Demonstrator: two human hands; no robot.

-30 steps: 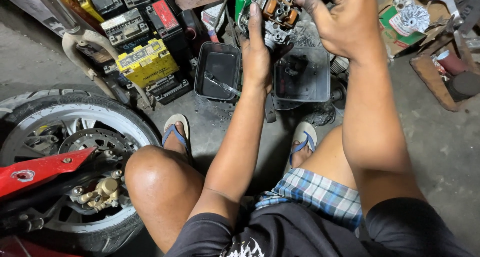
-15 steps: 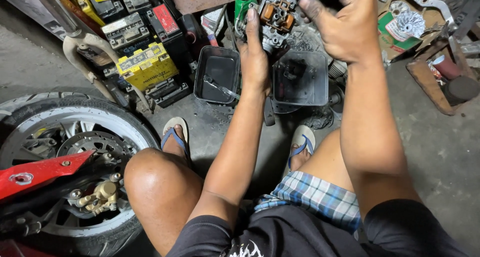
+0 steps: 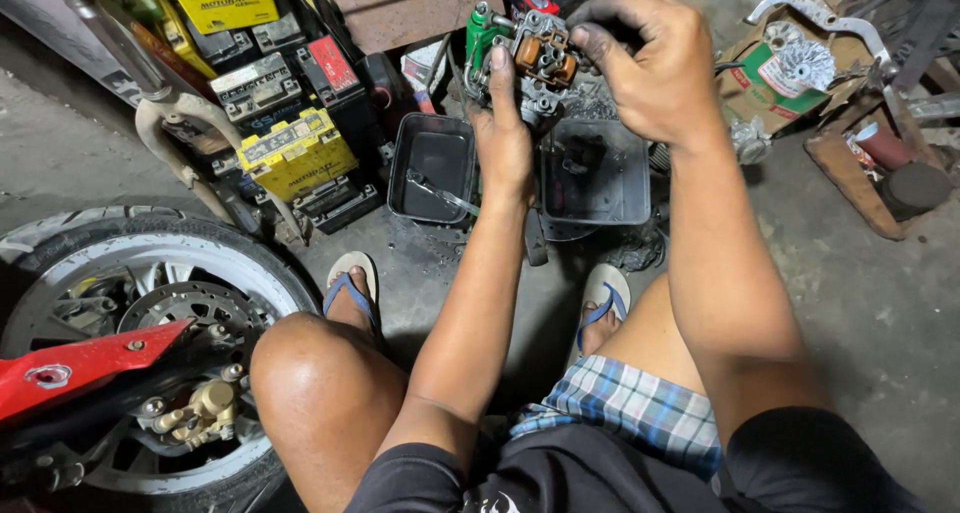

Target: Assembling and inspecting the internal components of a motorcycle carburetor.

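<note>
1. Your left hand (image 3: 503,138) is raised in front of you, fingers wrapped around the carburetor (image 3: 538,61) from below, thumb lying up along its near face. Closed grip, holding it.
2. Your right hand (image 3: 652,58) comes in from the right at the same height; its fingertips (image 3: 592,35) are bunched on the top right of the carburetor. Whether they pinch a small part there cannot be told, as the hand hides it.
3. The carburetor sits between both hands, touching both, clear of the floor. Its open face shows orange-brown parts; a green piece (image 3: 481,31) sticks out just left of your left thumb.
4. Directly below the hands, on the floor: two dark trays. The left tray (image 3: 432,169) holds dark liquid and a thin metal tool; the right tray (image 3: 598,178) holds dark lumps.
5. Well left of the left hand: stacked batteries (image 3: 292,151), yellow and black.
6. Far below-left, near your left knee: wheel (image 3: 140,303) with brake disc, gold caliper (image 3: 205,408), and red fender (image 3: 75,365).
7. Right of the right hand: a cardboard box (image 3: 772,78) with a finned metal part on it.
8. Your feet in sandals (image 3: 352,285) rest on the floor beneath your forearms.
</note>
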